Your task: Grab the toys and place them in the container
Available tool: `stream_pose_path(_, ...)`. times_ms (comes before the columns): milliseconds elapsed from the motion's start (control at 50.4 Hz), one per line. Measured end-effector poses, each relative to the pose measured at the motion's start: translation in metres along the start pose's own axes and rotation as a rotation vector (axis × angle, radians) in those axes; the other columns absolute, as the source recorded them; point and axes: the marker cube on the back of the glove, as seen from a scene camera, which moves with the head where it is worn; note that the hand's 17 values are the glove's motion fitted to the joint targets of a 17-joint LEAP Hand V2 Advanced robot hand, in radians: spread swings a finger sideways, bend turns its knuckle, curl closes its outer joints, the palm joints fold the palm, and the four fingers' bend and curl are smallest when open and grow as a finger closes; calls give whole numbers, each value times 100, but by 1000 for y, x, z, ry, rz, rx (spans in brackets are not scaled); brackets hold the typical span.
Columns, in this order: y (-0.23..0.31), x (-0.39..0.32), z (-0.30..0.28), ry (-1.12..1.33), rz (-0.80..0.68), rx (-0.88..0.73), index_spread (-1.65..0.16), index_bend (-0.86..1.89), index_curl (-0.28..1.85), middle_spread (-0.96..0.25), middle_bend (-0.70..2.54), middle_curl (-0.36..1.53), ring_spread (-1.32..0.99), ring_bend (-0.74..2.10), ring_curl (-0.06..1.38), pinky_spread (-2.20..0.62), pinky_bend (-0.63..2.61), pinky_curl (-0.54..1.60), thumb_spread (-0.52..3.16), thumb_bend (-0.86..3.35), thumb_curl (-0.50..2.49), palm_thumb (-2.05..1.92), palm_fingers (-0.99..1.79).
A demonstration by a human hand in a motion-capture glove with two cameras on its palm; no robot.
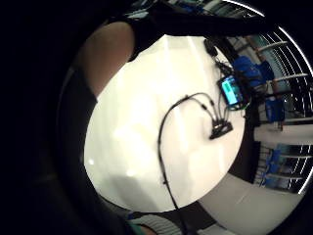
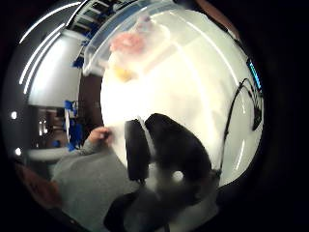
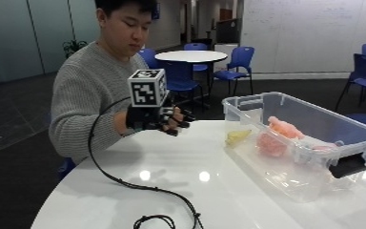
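**Toys in container, gloved hand raised**

Gloved right hand (image 3: 161, 119) held above the white table (image 3: 189, 191) at far left, fingers loosely curled, holding nothing. Pink toys (image 3: 278, 136) inside the clear container (image 3: 246, 106) at right; yellow toy (image 3: 237, 137) at its near-left end, seen through the wall.

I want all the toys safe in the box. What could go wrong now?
The yellow toy lies on the table beside the clear container, not in it, so it could get forgotten. The gloved right hand hovers away from it and holds nothing. Its black cable trails across the white table; reaching over might drag the cable. The pink toys are already inside.
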Motion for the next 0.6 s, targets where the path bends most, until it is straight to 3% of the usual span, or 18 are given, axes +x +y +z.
stream_pose_path(218, 103, -56, 76, 25, -82, 43, -39, 16, 36, -15, 17, 32, -10, 20, 33, 5, 65, 33, 128, -5, 18, -8, -6)
stream_pose_path(596, 108, -60, 111, 2, -67, 113, -39, 19, 38, -17, 19, 33, -13, 20, 34, 5, 61, 32, 131, -4, 16, -6, 0)
